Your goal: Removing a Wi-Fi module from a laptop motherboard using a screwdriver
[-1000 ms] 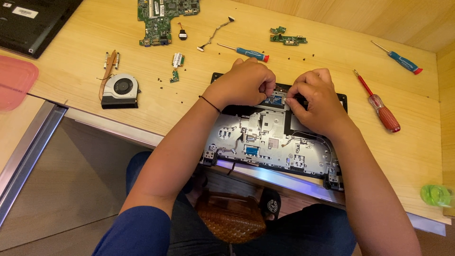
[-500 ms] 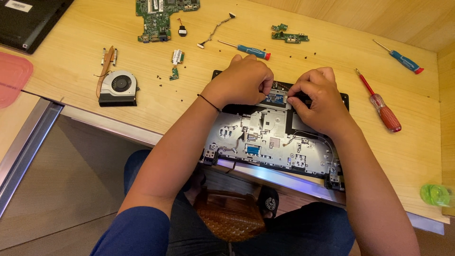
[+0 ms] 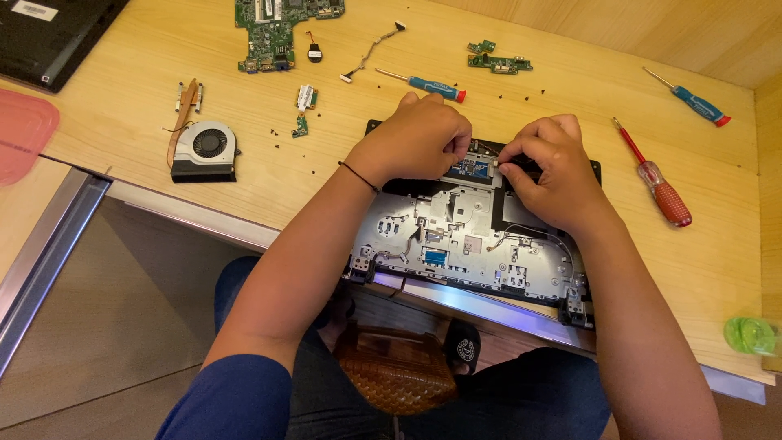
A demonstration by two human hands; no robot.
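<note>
Wooden desk (image 3: 122, 122) carries an opened laptop base (image 3: 464, 244), lying flat at the near edge with its metal inner frame up. Both hands work at the base's twelve o'clock edge. The left hand (image 3: 419, 138) is curled, fingertips pressing down beside a small blue board (image 3: 474, 169); the right hand (image 3: 550, 167) is pinched at that board's three o'clock side — whether it grips a cable end or a connector I cannot tell, the fingers cover it.

My reading: the step in hand is freeing or seating that board's connection, midway through a teardown. The next move would call for a small, steady pull or push along the connector, the other hand bracing.

Around lie a fan (image 3: 204, 151) at nine o'clock, a green mainboard (image 3: 277, 24) at eleven, a blue screwdriver (image 3: 423, 81) just above the left hand, and a red screwdriver (image 3: 656, 183) at three o'clock.
</note>
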